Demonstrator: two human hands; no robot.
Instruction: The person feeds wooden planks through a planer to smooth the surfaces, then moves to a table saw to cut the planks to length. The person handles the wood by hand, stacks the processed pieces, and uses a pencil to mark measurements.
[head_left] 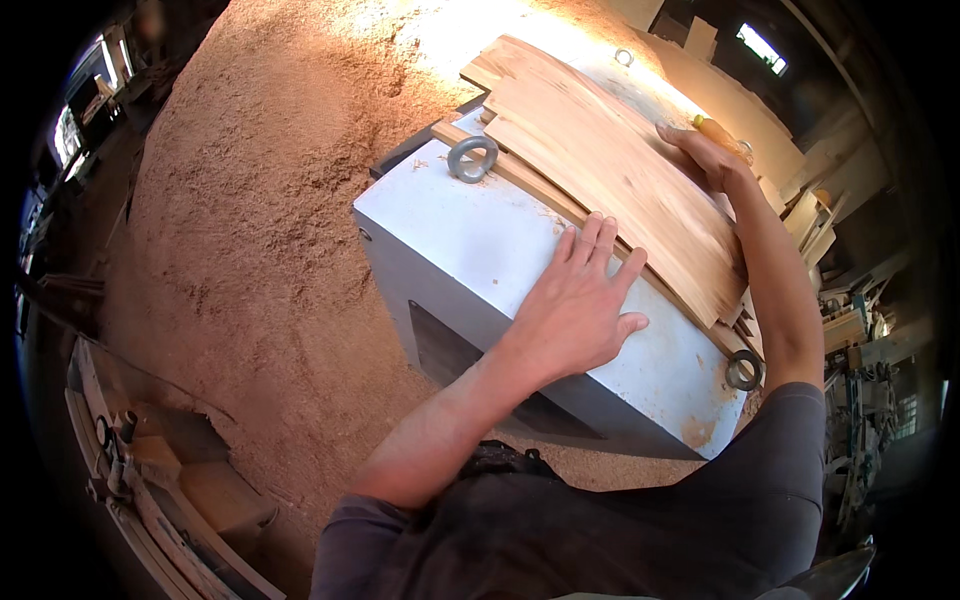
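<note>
Two sets of fingers flank the stacked boards (610, 150): your left hand (575, 315) spreads its fingers wide, tips at the near edge, while your right hand (708, 160) lies at the far edge, fingers partly hidden, so I cannot tell whether they grip. Set opposite each other, they probably keep the boards aligned and steady. Your left palm faces down over the white metal box (465, 240), likely a firm rest; your right arm reaches around the boards' right end. Left of your left fingertips stands a metal ring (455, 163), with sawdust (270, 200) farther out.
</note>
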